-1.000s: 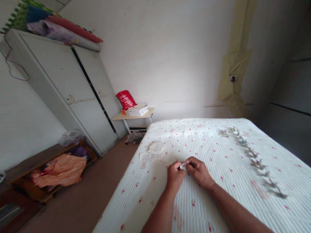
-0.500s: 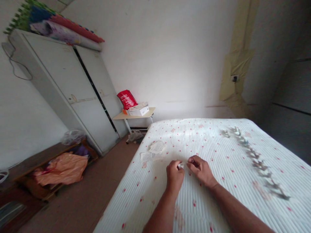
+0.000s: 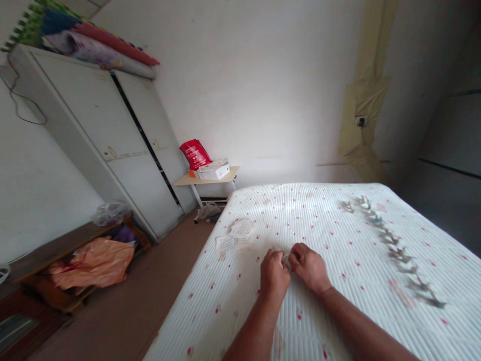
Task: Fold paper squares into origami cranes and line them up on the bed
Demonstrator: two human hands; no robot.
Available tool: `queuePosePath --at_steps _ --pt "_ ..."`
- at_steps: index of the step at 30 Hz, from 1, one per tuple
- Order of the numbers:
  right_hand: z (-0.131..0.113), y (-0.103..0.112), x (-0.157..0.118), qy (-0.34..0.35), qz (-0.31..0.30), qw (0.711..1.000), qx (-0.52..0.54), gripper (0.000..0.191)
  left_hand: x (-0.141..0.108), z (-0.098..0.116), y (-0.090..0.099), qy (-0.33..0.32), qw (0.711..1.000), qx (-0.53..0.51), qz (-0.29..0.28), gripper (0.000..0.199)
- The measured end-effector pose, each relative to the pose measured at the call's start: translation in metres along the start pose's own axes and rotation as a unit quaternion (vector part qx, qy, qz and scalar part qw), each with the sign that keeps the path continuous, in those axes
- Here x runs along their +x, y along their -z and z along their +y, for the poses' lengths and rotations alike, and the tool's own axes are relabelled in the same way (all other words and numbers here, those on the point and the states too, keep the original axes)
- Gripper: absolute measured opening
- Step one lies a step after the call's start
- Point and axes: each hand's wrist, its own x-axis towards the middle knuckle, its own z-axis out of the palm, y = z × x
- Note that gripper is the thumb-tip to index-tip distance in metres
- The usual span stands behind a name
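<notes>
Over the mattress my two hands meet, fingers pinched together. My left hand is closed on a small piece of folded white paper, mostly hidden by the fingers. Its other side is pinched by my right hand. To the left lie several loose sheets of printed paper, some overlapping. On the right runs a slanting row of small folded paper figures, like paper cranes, too blurred for detail.
Beyond the mattress's left edge is brown floor. A small table bears a red bag and a white box. A grey cabinet stands at the left, near a low wooden bench with an orange plastic bag.
My hands have drawn closer together and their fingers have curled in around the folded paper, which shows less now. The camera view has shifted slightly.
</notes>
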Motion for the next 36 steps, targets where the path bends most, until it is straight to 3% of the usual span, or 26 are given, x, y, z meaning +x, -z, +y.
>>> queuePosePath --at_steps 3,6,11,24,36 --pt "0.005 -0.002 0.001 0.001 -0.026 0.994 0.108 0.012 0.004 -0.004 0.000 0.029 0.997 -0.071 0.005 0.035" --pt "0.012 -0.004 0.004 0.000 -0.067 0.964 0.258 0.020 0.007 -0.008 0.001 0.068 0.986 -0.149 -0.005 0.026" --pt "0.015 -0.004 0.007 0.021 -0.088 0.931 0.354 0.014 0.008 -0.012 0.001 0.097 0.966 -0.239 -0.033 0.015" --pt "0.015 0.001 0.008 -0.012 -0.107 0.923 0.369 0.022 0.007 -0.008 0.005 0.111 0.941 -0.303 -0.099 0.011" --pt "0.013 0.001 0.007 -0.030 -0.103 0.934 0.341 0.023 0.007 -0.007 0.005 0.125 0.935 -0.317 -0.096 0.011"
